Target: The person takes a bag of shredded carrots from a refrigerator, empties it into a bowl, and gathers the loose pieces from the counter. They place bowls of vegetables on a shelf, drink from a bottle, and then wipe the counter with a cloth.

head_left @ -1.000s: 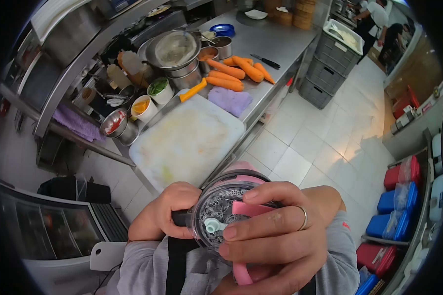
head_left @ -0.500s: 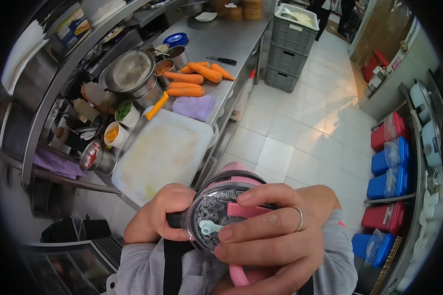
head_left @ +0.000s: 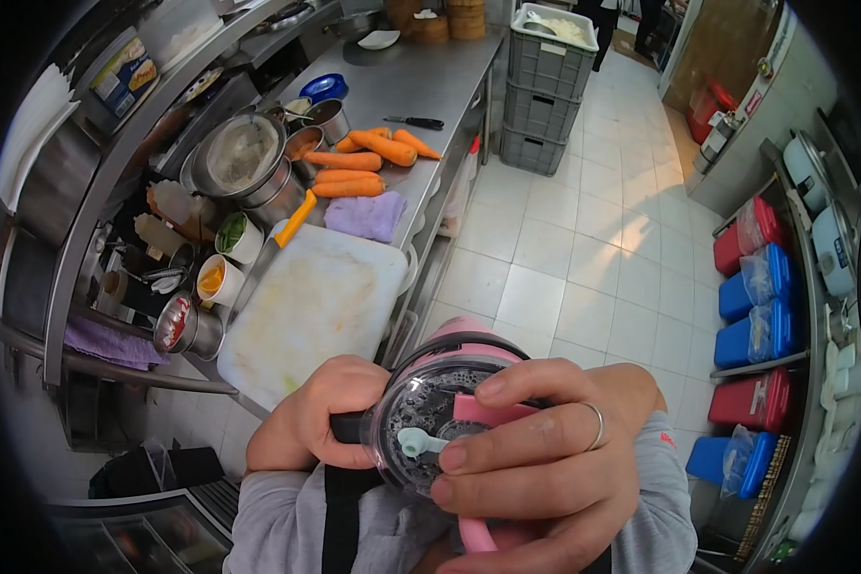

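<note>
A pink tumbler with a clear lid point(head_left: 430, 402) is held close to the body at the bottom centre. Its lid has a pale blue spout and a pink tab, with bubbles or drops under the clear part. My left hand point(head_left: 340, 411) is wrapped round the tumbler's black handle at its left side. My right hand point(head_left: 555, 459), with a ring on one finger, lies over the lid's right side, fingers on the pink tab and rim. A pink loop shows below those fingers.
A white cutting board point(head_left: 306, 306), a yellow-handled knife point(head_left: 297, 219), a purple cloth point(head_left: 365, 216) and carrots point(head_left: 349, 183) lie on the steel counter point(head_left: 430, 81). Grey crates point(head_left: 545, 96) stand beyond it. Red and blue boxes point(head_left: 751, 340) line the right shelf. Two people's legs show far off.
The view has shifted slightly, so the counter and crates sit a little further left. Both hands keep the same hold on the tumbler.
</note>
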The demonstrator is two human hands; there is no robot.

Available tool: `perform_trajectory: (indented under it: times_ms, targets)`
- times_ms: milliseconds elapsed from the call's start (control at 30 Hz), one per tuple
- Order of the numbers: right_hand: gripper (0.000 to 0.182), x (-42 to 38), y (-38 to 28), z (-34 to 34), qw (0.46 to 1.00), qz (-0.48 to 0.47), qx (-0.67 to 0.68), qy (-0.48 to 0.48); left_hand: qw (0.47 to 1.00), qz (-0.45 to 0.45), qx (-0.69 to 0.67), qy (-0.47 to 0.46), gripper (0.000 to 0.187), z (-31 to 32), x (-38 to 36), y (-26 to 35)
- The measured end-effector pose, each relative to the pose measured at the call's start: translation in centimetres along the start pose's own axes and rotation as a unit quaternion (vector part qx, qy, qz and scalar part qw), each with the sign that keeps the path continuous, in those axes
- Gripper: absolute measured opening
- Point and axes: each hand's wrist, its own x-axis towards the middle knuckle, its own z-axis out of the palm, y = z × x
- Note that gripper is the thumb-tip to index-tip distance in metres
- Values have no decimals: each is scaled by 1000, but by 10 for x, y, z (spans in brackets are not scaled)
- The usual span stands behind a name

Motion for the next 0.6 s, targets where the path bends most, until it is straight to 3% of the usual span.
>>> perform_trajectory:
  times_ms: [100,167,233,333,400,500,600]
  targets:
    - [28,-1,0,2,1000,2,-4,7,1000,-11,-22,0,31,0,-4,-4]
    - [25,3,-6,10,996,56,-8,70,1000,-15,-20,5,31,0,-5,-4]
    - [18,12,-22,33,965,166,-13,203,1000,-22,-17,11,31,0,-5,-4]
    - [18,15,-21,32,966,161,-15,202,999,-34,-19,18,30,0,-5,-3]
    - [25,5,-6,28,986,54,-35,154,999,-39,-30,19,30,0,-5,-3]
    - [29,-3,6,28,990,-26,-57,125,998,-39,-35,22,30,2,-7,-6]
    - [21,10,-16,32,978,101,-32,181,999,-35,-21,12,30,0,-7,-6]
